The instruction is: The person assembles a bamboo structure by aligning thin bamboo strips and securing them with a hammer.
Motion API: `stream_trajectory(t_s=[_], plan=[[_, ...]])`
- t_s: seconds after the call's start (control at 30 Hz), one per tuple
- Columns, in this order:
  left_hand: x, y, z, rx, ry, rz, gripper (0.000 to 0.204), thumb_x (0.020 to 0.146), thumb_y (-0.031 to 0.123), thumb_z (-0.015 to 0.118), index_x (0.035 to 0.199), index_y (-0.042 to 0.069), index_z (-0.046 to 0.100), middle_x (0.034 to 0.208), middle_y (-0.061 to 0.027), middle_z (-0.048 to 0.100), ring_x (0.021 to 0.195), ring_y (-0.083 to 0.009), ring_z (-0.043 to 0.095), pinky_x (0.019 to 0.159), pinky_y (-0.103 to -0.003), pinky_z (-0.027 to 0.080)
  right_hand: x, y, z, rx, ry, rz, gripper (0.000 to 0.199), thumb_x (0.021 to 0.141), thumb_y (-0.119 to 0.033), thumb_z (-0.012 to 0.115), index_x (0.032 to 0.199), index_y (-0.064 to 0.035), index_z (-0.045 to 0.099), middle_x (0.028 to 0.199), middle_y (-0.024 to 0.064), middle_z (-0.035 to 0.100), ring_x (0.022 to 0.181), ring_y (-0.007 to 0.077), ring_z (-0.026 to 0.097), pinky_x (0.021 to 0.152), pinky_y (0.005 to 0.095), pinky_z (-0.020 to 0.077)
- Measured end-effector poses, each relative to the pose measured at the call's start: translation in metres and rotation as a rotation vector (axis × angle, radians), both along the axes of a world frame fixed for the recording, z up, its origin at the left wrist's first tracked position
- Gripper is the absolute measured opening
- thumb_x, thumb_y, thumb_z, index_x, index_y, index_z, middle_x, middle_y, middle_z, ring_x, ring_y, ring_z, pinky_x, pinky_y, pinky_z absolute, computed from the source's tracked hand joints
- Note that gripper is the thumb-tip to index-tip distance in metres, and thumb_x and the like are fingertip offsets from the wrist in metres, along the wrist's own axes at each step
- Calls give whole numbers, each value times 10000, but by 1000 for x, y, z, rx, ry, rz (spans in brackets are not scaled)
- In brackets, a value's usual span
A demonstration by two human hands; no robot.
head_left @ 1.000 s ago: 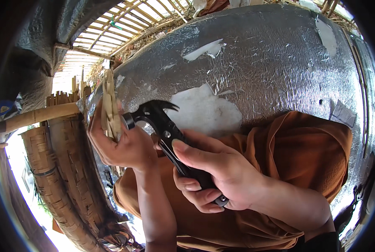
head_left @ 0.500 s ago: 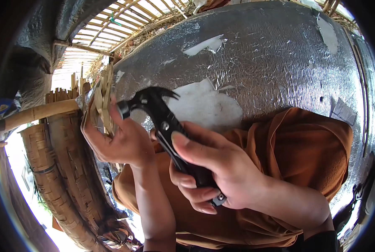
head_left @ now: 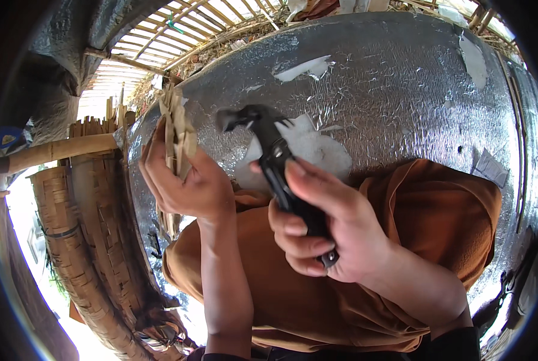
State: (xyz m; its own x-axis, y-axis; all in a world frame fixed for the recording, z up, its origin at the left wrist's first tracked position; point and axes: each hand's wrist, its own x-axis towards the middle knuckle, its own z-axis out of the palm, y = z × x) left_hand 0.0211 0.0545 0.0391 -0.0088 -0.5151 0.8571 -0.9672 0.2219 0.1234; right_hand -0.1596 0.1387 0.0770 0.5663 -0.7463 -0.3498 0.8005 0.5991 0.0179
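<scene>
Clutching a black claw hammer (head_left: 277, 156) (blurred at the head!) tightly in the right hand (head_left: 344, 222). Grasping pale wooden strips (head_left: 177, 127) in the left hand (head_left: 190, 191), too!

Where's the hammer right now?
Head view, near centre: the black hammer is gripped in the right hand, its head to the right of the pale strips in the left hand, seen against the silver sheet.

Left of centre, the left grip (head_left: 190, 186) points upward, apparently cupped, the left forearm (head_left: 225, 280) nearly vertical. Right of centre, the right grip (head_left: 338, 225) is clenched, the right forearm (head_left: 416, 289) slanting from lower right.
</scene>
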Motion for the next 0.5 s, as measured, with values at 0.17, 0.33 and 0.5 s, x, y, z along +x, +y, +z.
stream_trajectory(t_s=[0.17, 0.33, 0.5], plan=[[-10, 1, -3, -28, -64, -76, 287, 962, 256, 582, 1000, -18, 660, 945, -120, 702, 823, -332, 669, 798, -441, 536, -11, 11, 4, 29, -3, 154, 349, 1041, -381, 449, 1245, -104, 510, 697, -31, 386, 433, 44, 296, 343, 201, 265], [-9, 0, -13, -56, -101, -221, 201, 891, 82, 556, 1027, -23, 660, 990, -106, 704, 879, -291, 655, 884, -453, 471, -9, 6, -18, 231, -75, -78, 259, 1027, -397, 482, 1124, -157, 473, 694, -11, 412, 451, 54, 332, 376, 228, 304], [-9, -3, -6, -31, -57, -198, 233, 860, 19, 531, 1043, 15, 674, 1017, -64, 708, 949, -232, 668, 980, -440, 415, -17, 2, -31, 71, -318, -59, 329, 1048, -337, 427, 1259, -111, 539, 717, -31, 406, 462, 31, 364, 364, 222, 347]])
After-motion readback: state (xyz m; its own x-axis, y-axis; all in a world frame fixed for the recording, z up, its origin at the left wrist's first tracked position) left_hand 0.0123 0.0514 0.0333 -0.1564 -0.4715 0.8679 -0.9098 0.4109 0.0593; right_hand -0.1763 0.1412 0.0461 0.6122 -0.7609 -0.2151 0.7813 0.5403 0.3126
